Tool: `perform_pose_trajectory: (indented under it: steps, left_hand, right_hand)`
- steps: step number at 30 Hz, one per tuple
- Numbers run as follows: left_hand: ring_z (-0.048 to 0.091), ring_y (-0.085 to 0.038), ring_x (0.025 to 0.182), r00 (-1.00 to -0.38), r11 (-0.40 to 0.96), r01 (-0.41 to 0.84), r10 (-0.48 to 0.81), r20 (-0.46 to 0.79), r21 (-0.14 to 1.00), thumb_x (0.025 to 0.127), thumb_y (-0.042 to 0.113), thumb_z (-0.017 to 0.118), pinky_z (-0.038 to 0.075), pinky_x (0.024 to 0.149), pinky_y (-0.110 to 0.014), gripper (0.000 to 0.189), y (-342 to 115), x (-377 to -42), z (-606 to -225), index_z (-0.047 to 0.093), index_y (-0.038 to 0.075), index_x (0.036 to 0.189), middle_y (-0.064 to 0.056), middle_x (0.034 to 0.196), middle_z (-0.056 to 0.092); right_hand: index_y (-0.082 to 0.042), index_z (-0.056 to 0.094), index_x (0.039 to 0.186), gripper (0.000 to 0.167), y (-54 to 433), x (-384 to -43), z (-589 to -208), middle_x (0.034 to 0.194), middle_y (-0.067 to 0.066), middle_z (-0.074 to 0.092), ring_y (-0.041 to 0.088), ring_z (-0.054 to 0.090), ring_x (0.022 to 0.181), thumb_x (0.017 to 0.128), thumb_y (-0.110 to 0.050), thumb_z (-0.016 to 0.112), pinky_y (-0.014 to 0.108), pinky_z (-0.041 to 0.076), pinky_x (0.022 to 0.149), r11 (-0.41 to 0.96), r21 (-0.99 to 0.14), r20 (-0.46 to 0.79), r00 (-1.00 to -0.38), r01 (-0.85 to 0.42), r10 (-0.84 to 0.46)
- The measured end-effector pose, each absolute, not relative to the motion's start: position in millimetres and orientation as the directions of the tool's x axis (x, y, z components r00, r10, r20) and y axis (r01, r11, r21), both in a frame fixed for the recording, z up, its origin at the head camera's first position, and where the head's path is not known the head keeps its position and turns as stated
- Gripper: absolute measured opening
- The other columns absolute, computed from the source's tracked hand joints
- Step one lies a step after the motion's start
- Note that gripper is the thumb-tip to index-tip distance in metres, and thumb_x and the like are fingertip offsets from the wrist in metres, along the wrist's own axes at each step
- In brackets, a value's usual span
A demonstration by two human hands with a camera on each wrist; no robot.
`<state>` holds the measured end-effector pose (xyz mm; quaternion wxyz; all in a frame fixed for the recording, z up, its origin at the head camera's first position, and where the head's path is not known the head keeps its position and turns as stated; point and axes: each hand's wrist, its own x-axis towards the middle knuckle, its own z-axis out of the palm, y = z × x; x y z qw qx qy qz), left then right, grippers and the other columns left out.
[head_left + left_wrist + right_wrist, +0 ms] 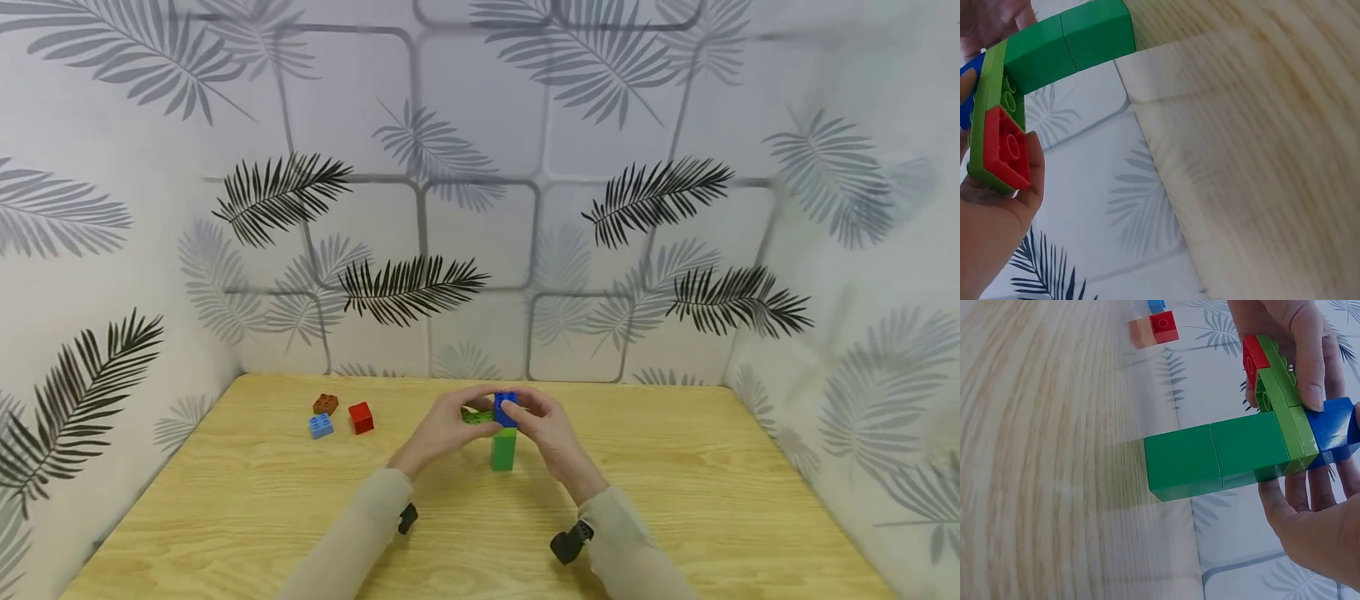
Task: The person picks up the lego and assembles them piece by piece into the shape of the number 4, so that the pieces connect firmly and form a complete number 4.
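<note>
A stack of toy building bricks stands on the table between the two hands. At its base are two dark green bricks (pixel 1216 453), one on the other. Across their top lies a long light green brick (pixel 1282 397) with a red brick (pixel 1007 147) under its overhanging left end. A dark blue brick (pixel 505 410) sits on top, over the green column. My left hand (pixel 448 418) grips the overhanging end of the light green brick, thumb tip at the blue brick. Pinching the blue brick, my right hand (pixel 553 429) has its thumb in front and fingers behind.
Left of the hands, a loose red brick (pixel 361 417), a light blue brick (pixel 321 426) and a brown brick (pixel 326 404) lie on the wooden table (pixel 225 508). A leaf-patterned wall (pixel 480 233) rises behind the table's far edge.
</note>
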<state>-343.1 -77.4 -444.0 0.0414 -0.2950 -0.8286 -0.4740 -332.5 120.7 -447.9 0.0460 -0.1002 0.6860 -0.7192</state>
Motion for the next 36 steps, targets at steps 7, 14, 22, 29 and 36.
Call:
perform_pose_trajectory:
  steps: [7, 14, 22, 29, 36]
  left_hand:
    - [0.065, -0.014, 0.1, -0.875, 0.371, 0.452, 0.36, 0.323, 0.811, 0.091, 0.036, 0.07, 0.053, 0.087, -0.034, 0.032, -98, -345, -442, 0.07, 0.022, 0.12, 0.005, 0.106, 0.072]
    - [0.066, -0.016, 0.097, -0.897, 0.358, 0.431, 0.266, 0.352, 0.828, 0.094, 0.029, 0.067, 0.053, 0.087, -0.037, 0.023, -124, -346, -438, 0.072, 0.018, 0.114, -0.001, 0.108, 0.073]
    - [0.066, -0.02, 0.095, -0.924, 0.287, 0.366, 0.223, 0.31, 0.885, 0.097, 0.028, 0.063, 0.054, 0.084, -0.041, 0.029, -159, -355, -441, 0.068, 0.013, 0.121, -0.017, 0.11, 0.071]
    - [0.065, -0.025, 0.102, -0.957, 0.262, 0.28, 0.147, 0.249, 0.923, 0.098, 0.027, 0.061, 0.054, 0.091, -0.045, 0.032, -187, -361, -438, 0.066, 0.011, 0.125, -0.017, 0.116, 0.069]
    - [0.063, -0.023, 0.108, -0.977, 0.281, 0.209, 0.092, 0.191, 0.937, 0.097, 0.021, 0.063, 0.055, 0.086, -0.034, 0.031, -204, -364, -443, 0.065, 0.008, 0.125, -0.016, 0.123, 0.066]
  right_hand:
    - [-0.007, 0.058, 0.133, 0.04, 115, -330, -445, 0.126, 0.015, 0.059, 0.024, 0.062, 0.109, 0.097, -0.022, 0.063, 0.051, 0.042, 0.108, -0.034, -0.994, 0.105, -0.974, -0.1, -0.199]
    - [-0.004, 0.057, 0.134, 0.039, 114, -332, -445, 0.125, 0.013, 0.062, 0.024, 0.062, 0.11, 0.098, -0.019, 0.062, 0.048, 0.044, 0.106, -0.037, -0.994, 0.106, -0.974, -0.1, -0.2]
    - [-0.002, 0.058, 0.133, 0.039, 113, -331, -445, 0.124, 0.012, 0.062, 0.026, 0.059, 0.113, 0.097, -0.017, 0.063, 0.048, 0.043, 0.107, -0.048, -0.991, 0.131, -0.971, -0.124, -0.201]
    - [-0.003, 0.058, 0.134, 0.04, 113, -331, -446, 0.126, 0.011, 0.062, 0.014, 0.059, 0.107, 0.097, -0.017, 0.062, 0.038, 0.046, 0.104, -0.042, -0.992, 0.124, -0.97, -0.118, -0.21]
    - [-0.005, 0.059, 0.133, 0.039, 115, -331, -445, 0.125, 0.009, 0.063, 0.013, 0.06, 0.107, 0.097, -0.018, 0.063, 0.04, 0.044, 0.107, -0.041, -0.992, 0.121, -0.971, -0.115, -0.207]
